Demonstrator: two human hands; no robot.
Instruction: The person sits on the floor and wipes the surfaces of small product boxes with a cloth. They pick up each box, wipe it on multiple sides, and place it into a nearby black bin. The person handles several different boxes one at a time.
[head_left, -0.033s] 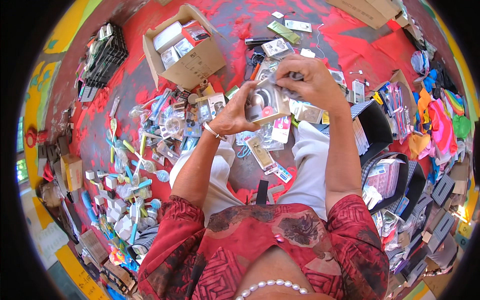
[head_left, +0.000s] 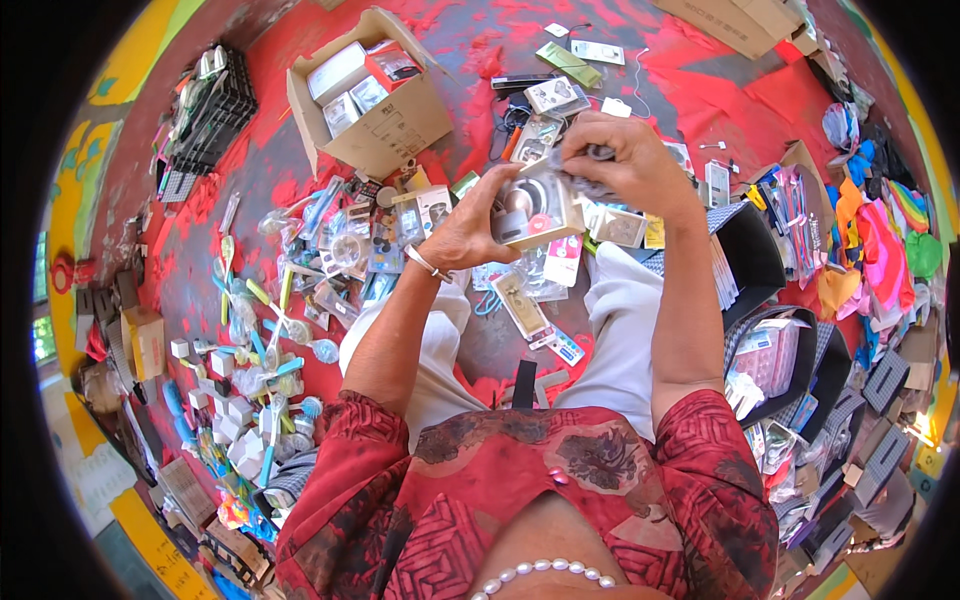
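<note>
Small cardboard box with a clear window point(head_left: 533, 208) sits at 12 o'clock, same as before, gripped by left hand point(head_left: 468, 232); right hand point(head_left: 622, 160) fingers pinch grey cloth point(head_left: 590, 182) on top.

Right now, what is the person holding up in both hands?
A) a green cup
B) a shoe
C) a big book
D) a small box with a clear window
D: the left hand props up a small box with a clear window from the side, while the right hand pinches at its top edge, above the red floor.
</note>
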